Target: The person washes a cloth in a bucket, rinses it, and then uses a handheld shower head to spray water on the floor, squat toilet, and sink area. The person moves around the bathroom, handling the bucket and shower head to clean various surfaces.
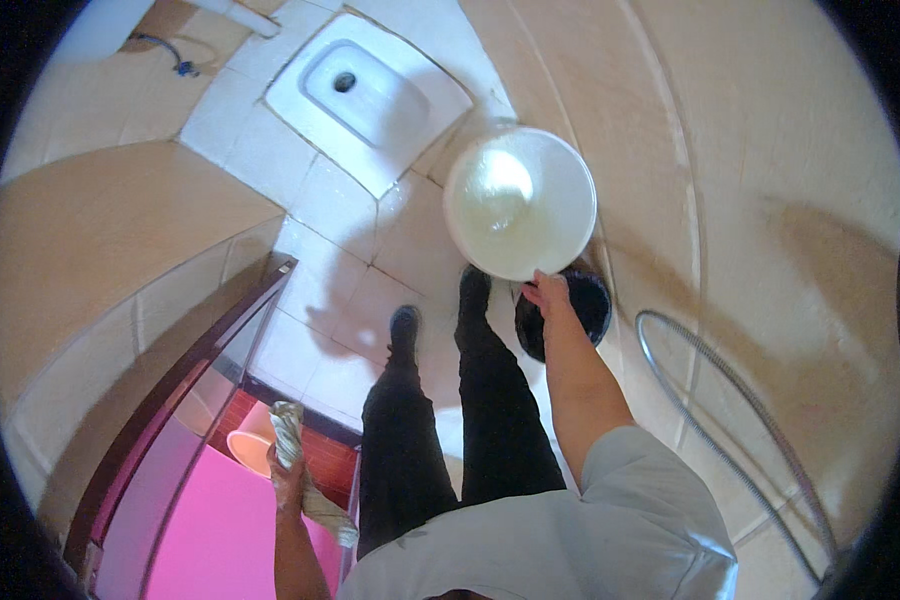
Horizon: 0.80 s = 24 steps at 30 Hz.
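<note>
Toward the right, my right hand point(547, 290) grips the near rim of a round white bucket point(573, 222), fingers closed on its edge. Pale, slightly cloudy water point(495, 205) lies inside, with a bright glare on it. Behind my forearm stands a black bin point(592, 305), partly covered by the bucket and my hand. Low on the left, my left hand point(287, 485) is closed around a twisted, light striped cloth point(288, 432). One end sticks up above the fist, and the rest hangs beside my wrist.
A white squat toilet point(400, 75) is set in the tiled floor point(335, 215) ahead. At right a metal shower hose point(670, 420) loops by the wall. On the left are a dark-framed door point(160, 415), a pink surface point(220, 525) and an orange basin point(248, 450).
</note>
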Each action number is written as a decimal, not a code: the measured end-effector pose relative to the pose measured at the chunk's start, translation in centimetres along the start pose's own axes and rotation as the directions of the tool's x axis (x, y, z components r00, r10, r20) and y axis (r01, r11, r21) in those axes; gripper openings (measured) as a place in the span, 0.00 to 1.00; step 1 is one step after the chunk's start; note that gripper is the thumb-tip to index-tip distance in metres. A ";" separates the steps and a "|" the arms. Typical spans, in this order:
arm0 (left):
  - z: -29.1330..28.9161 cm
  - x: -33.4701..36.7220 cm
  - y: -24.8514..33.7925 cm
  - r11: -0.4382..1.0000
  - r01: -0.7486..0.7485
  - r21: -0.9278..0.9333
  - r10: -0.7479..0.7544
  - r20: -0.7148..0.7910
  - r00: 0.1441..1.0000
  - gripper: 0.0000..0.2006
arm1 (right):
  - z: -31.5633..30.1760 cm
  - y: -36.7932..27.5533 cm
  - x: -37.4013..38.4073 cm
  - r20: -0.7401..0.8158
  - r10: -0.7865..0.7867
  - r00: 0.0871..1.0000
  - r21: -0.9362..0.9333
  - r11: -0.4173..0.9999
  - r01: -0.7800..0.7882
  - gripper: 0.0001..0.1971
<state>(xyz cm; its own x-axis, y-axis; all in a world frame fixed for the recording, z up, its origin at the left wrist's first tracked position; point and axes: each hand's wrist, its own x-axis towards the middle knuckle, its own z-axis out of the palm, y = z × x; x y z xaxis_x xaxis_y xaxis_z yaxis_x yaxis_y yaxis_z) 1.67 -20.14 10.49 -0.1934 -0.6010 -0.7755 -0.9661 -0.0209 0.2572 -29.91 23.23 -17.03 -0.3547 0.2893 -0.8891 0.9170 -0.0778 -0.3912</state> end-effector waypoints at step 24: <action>-0.2 13.7 3.2 0.764 -0.446 0.467 0.300 0.356 0.885 0.30 | -4.7 21.5 -1.9 -0.098 0.369 0.924 0.945 0.326 -0.030 0.10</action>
<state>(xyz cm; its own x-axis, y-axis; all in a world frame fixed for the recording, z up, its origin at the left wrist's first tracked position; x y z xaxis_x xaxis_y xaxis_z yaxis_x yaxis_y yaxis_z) -4.05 -28.58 0.86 -0.5215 -0.2536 -0.8147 -0.7311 0.6250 0.2734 -8.63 25.51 -22.60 0.0280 0.3323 -0.9428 0.1372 -0.9355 -0.3256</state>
